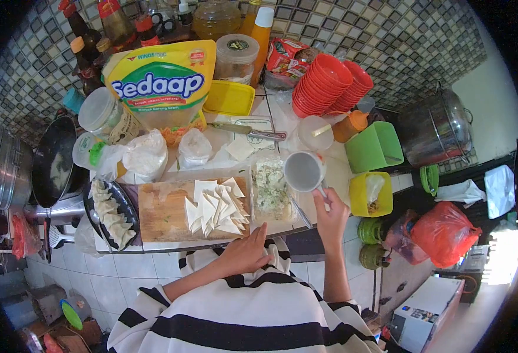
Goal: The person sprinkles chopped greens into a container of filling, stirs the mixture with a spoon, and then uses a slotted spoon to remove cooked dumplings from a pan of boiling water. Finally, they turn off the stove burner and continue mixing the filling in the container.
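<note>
My right hand [331, 216] grips the handle of a pale grey mug [303, 172], whose open top faces the camera. The mug overlaps the right side of a clear tray of chopped whitish-green filling [269, 187]. A metal spoon [301, 213] leans out of the tray beside that hand. At the counter's front edge, just below the tray, my left hand [246, 253] is open and holds nothing, index finger stretched and thumb apart. Left of the tray, a pile of white triangular dough wrappers [216, 207] lies on a wooden cutting board [160, 203].
A black plate [134, 213] of folded dumplings [111, 216] stands left of the board. Behind are a Sedaap pouch [159, 82], bags of white powder [145, 154] and a knife [247, 130]. Red bowls [323, 85], a green container [373, 148] and a yellow container [356, 194] stand right.
</note>
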Demonstrator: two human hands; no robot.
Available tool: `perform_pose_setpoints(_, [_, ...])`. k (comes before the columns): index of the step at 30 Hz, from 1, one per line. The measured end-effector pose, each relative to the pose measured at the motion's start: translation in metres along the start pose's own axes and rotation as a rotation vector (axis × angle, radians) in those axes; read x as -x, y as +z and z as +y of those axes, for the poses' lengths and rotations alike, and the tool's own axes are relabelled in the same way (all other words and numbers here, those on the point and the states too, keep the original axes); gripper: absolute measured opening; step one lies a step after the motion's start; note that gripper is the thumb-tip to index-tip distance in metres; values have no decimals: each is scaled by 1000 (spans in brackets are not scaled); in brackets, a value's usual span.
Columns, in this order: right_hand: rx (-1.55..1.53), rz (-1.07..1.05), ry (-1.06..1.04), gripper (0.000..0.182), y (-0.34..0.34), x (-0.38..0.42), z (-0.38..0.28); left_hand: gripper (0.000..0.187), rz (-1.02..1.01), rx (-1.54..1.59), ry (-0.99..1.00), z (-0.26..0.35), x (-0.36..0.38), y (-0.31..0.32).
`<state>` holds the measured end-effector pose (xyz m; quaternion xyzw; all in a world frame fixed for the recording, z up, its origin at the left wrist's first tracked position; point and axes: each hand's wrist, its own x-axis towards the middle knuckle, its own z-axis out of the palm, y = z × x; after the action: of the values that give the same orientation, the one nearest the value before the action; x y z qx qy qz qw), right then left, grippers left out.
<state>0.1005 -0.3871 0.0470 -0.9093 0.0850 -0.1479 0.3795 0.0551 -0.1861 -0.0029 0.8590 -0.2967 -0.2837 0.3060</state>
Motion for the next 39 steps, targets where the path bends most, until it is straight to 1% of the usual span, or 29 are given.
perform_pose_setpoints(1, [0, 1, 0, 18, -1, -1, 4, 78, -11, 3, -6, 0, 0, -1])
perform_pose_setpoints(3, [-227, -62, 172, 24, -1, -5, 19, 78, -7, 4, 1, -2, -1, 2])
perform_pose_setpoints(4, [-229, -63, 171, 24, 0, -6, 23, 78, -4, 7, 6, -3, -1, 2])
perform_pose_setpoints(6, [-425, -27, 211, 29, 2, -6, 30, 78, -4, 7, 2, -3, -1, 2])
perform_pose_setpoints(7, [-424, -27, 212, 29, 1, -6, 32, 78, -6, 6, 1, -3, -1, 2])
perform_pose_setpoints(8, [-493, -23, 282, 30, 1, -6, 34, 78, -6, 6, 1, -4, -1, 5])
perform_pose_setpoints(9, [-562, -19, 352, 31, 2, -6, 36, 77, 74, -22, 45, -7, 0, 10])
perform_pose_setpoints(10, [-563, -18, 352, 31, 4, -6, 39, 76, 155, -50, 87, -8, 1, 12])
perform_pose_setpoints(12, [-600, -21, 422, 32, 10, -3, 49, 76, 149, -37, 79, -9, 1, 13])
perform_pose_setpoints(16, [-639, -8, 468, 32, 25, 3, 64, 77, 96, 25, 42, -6, 0, 8])
perform_pose_setpoints(18, [-733, 26, 493, 33, 36, 5, 67, 77, 87, 14, 39, -4, 0, 5])
perform_pose_setpoints(19, [-732, 26, 496, 33, 37, 6, 68, 77, 80, 4, 36, -4, 0, 4])
perform_pose_setpoints(22, [-655, 20, 470, 35, 43, 8, 70, 77, 112, -15, 55, -5, 0, 6])
perform_pose_setpoints(24, [-293, 153, 420, 33, 49, 16, 71, 76, 123, -14, 61, -6, 0, 9])
perform_pose_setpoints(25, [-293, 151, 418, 33, 48, 21, 67, 76, 138, -14, 66, -7, -1, 10])
perform_pose_setpoints(26, [70, 258, 155, 34, 46, 27, 62, 76, 141, -13, 63, -9, -1, 13])
perform_pose_setpoints(27, [430, 355, -114, 36, 44, 34, 56, 73, 209, -42, 106, -12, -1, 17])
perform_pose_setpoints(28, [428, 351, -117, 36, 40, 40, 49, 71, 277, -72, 149, -13, -1, 20])
perform_pose_setpoints(29, [486, 163, -141, 35, 35, 47, 41, 71, 277, -70, 147, -11, -1, 18])
perform_pose_setpoints(30, [541, -26, -164, 34, 32, 51, 35, 66, 264, -68, 88, -8, -1, 15])
perform_pose_setpoints(31, [544, -26, -161, 34, 32, 52, 31, 61, 251, -66, 32, -4, -1, 12])
perform_pose_setpoints(32, [544, -176, 6, 33, 32, 51, 27, 61, 248, -64, 34, -1, -1, 10])
perform_pose_setpoints(33, [538, -324, 173, 32, 32, 49, 22, 55, 257, -99, 11, 2, -2, 7])
perform_pose_setpoints(34, [538, -325, 174, 32, 29, 46, 14, 49, 268, -136, -16, 4, -2, 7])
perform_pose_setpoints(35, [620, -337, 191, 29, 26, 41, 4, 49, 268, -136, -17, 3, -2, 9])
perform_pose_setpoints(36, [702, -349, 208, 27, 22, 36, -7, 41, 313, -210, -6, 2, -3, 12])
perform_pose_setpoints(37, [701, -348, 208, 27, 17, 32, -16, 33, 359, -284, 6, 2, -3, 14])
perform_pose_setpoints(38, [709, -347, 176, 25, 13, 27, -25, 33, 359, -285, 7, 3, -4, 13])
perform_pose_setpoints(39, [717, -346, 145, 23, 10, 24, -31, 24, 384, -340, 12, 5, -4, 11])
